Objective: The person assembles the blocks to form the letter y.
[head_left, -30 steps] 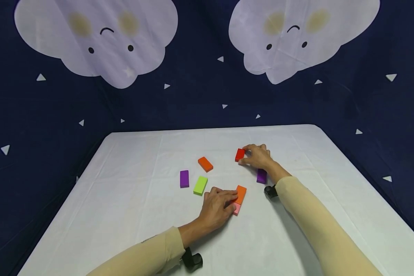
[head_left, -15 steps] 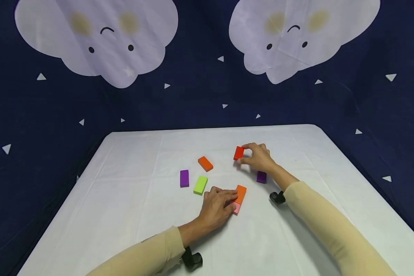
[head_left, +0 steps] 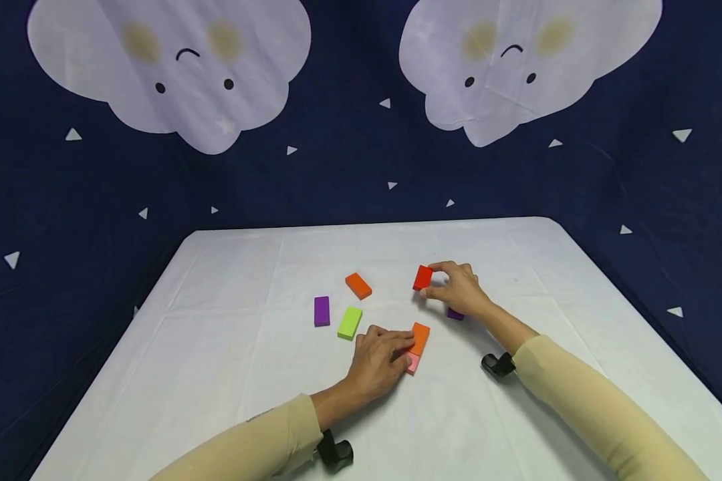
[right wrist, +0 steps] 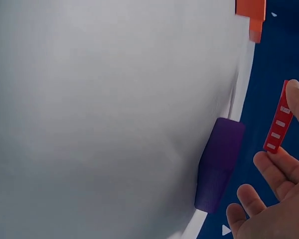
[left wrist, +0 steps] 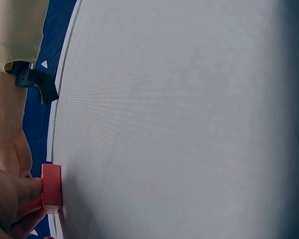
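Observation:
My right hand (head_left: 462, 288) pinches a red block (head_left: 422, 278) between thumb and fingertips, and a shadow falls on the cloth beneath. In the right wrist view, several pale marks run along one narrow face of this red block (right wrist: 277, 124). Nearer to me, my left hand (head_left: 376, 362) rests its fingers on an orange block (head_left: 420, 338) and its thumb on a pink block (head_left: 414, 364). These two lie end to end; the left wrist view shows the pink block's end (left wrist: 52, 188). A purple block (head_left: 455, 314) is partly hidden behind the right hand.
Left of the hands lie a lime green block (head_left: 349, 323), another purple block (head_left: 321, 311) and a darker orange block (head_left: 358, 286). A white cloth (head_left: 216, 374) covers the table. Behind it hangs a dark blue curtain (head_left: 337, 180) with clouds.
The right hand has lifted the red block off the cloth, then brought it nearer to me and slightly right, covering more of the purple block. The left hand has stayed still.

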### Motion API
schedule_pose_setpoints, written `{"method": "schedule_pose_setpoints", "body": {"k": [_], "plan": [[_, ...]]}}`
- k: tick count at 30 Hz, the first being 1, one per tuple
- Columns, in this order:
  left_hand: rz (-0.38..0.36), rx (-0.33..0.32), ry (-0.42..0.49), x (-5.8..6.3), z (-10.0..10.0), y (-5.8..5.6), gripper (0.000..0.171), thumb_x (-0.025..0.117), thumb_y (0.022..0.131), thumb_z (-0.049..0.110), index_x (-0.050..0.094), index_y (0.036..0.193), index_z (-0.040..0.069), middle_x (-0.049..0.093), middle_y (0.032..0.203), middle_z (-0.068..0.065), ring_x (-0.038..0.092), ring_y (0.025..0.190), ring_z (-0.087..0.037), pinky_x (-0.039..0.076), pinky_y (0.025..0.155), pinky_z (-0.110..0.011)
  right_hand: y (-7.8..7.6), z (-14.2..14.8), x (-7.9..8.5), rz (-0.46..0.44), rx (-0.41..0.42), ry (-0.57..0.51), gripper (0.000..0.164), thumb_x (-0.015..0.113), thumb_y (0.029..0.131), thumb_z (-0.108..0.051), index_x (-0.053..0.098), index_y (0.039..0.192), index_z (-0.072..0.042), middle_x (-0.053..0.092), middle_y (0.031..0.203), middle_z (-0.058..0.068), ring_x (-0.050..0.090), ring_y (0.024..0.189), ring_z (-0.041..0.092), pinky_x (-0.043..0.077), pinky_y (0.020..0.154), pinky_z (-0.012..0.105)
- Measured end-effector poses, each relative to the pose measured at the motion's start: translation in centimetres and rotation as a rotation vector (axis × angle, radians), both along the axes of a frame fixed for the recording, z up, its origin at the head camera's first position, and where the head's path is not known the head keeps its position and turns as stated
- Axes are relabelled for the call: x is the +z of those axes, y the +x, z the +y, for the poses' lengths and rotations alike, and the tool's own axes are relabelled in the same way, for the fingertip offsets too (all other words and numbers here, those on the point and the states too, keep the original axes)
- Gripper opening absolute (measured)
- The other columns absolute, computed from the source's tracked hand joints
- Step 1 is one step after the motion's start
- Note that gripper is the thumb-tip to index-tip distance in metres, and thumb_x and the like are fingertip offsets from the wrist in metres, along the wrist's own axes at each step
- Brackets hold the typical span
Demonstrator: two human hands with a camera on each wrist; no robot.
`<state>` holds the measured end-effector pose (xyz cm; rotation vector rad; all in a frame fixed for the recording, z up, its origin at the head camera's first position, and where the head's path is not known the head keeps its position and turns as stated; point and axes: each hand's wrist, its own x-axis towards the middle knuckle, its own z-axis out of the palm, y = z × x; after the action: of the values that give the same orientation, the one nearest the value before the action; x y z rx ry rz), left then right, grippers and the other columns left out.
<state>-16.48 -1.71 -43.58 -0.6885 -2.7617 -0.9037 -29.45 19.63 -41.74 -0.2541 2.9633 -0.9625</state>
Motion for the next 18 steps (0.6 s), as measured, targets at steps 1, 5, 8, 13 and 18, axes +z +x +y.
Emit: {"method": "schedule_pose_setpoints", "body": {"k": [1, 5, 8, 13, 18], "plan": [[-0.003, -0.001, 0.0, 0.0, 0.0, 0.0, 0.032, 0.067, 0.083, 0.02, 0.07, 0.115, 0.017, 0.064, 0.124, 0.011, 0.05, 0.1, -0.014, 0.03, 0.08, -0.03, 0.2, 0.0, 0.0, 0.002, -0.001, -0.002, 0.069, 0.072, 0.077, -0.048, 0.05, 0.134, -0.017, 0.049, 0.138, 0.013, 0.04, 0.114, 0.032, 0.037, 0.09, 0.051], [-0.011, -0.001, 0.001, 0.0, 0.0, 0.0, 0.032, 0.067, 0.083, 0.019, 0.069, 0.115, 0.016, 0.064, 0.124, 0.011, 0.05, 0.101, -0.014, 0.03, 0.08, -0.031, 1.0, 0.0, 0.0, 0.013, -0.003, -0.015, 0.069, 0.073, 0.076, -0.047, 0.05, 0.133, -0.016, 0.049, 0.138, 0.014, 0.039, 0.114, 0.033, 0.037, 0.09, 0.052], [-0.01, -0.001, 0.001, 0.0, 0.0, 0.0, 0.032, 0.066, 0.083, 0.019, 0.07, 0.115, 0.016, 0.064, 0.124, 0.011, 0.05, 0.101, -0.014, 0.03, 0.081, -0.031, 1.6, 0.0, 0.0, 0.01, -0.004, -0.016, 0.069, 0.073, 0.076, -0.048, 0.05, 0.133, -0.016, 0.049, 0.139, 0.013, 0.038, 0.115, 0.033, 0.036, 0.091, 0.051], [0.002, 0.001, -0.001, -0.1, 0.0, 0.0, 0.032, 0.066, 0.083, 0.019, 0.07, 0.115, 0.016, 0.065, 0.123, 0.011, 0.05, 0.1, -0.014, 0.03, 0.079, -0.031, 2.4, 0.2, -0.2, -0.007, 0.003, -0.013, 0.071, 0.072, 0.075, -0.051, 0.05, 0.133, -0.016, 0.051, 0.134, 0.014, 0.038, 0.113, 0.031, 0.037, 0.088, 0.049], [0.004, 0.002, 0.001, -0.1, 0.0, -0.1, 0.032, 0.067, 0.083, 0.019, 0.07, 0.114, 0.016, 0.065, 0.123, 0.011, 0.05, 0.1, -0.014, 0.03, 0.079, -0.031, 3.0, 0.3, -0.3, 0.003, 0.001, -0.009, 0.072, 0.073, 0.074, -0.053, 0.052, 0.132, -0.015, 0.057, 0.119, 0.014, 0.038, 0.109, 0.03, 0.036, 0.083, 0.043]]}}
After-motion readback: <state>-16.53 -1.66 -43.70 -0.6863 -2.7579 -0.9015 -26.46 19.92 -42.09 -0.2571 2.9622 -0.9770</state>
